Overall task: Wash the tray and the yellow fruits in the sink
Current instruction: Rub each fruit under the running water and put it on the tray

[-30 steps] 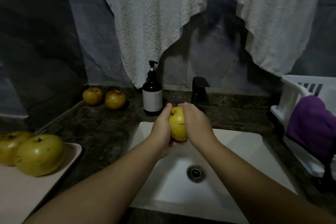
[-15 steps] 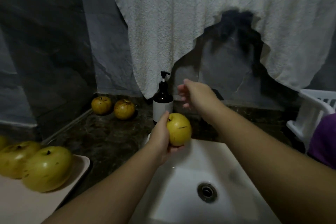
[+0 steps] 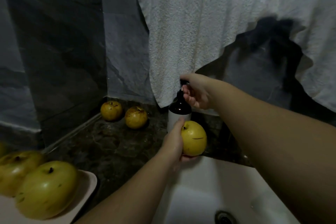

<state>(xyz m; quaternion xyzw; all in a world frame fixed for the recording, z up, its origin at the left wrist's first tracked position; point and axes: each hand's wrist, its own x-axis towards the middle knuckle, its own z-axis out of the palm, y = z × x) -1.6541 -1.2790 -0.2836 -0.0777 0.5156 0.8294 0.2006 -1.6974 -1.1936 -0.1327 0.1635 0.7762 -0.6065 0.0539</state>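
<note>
- The left hand (image 3: 173, 142) held 1 yellow fruit (image 3: 194, 139) from its left side, fingers curled under it, just above the near-left corner of the white sink (image 3: 200, 196).
- The right hand (image 3: 197, 92) was on the black pump head of the soap bottle (image 3: 179, 109), fingers curled around the nozzle; whether it was pressing could not be told.
- The bottle stood on the dark counter (image 3: 109, 143), directly behind the held fruit.
- The step in hand seemed to be soaping this fruit; the next move likely called for a downward press with the fruit kept under the spout.
- 2 fruits (image 3: 111, 108) lay in the counter's back corner, well apart from the sink.
- At least 2 more fruits (image 3: 46, 189) sat on the pale tray (image 3: 87, 182) at lower left, seemingly unwashed.
</note>
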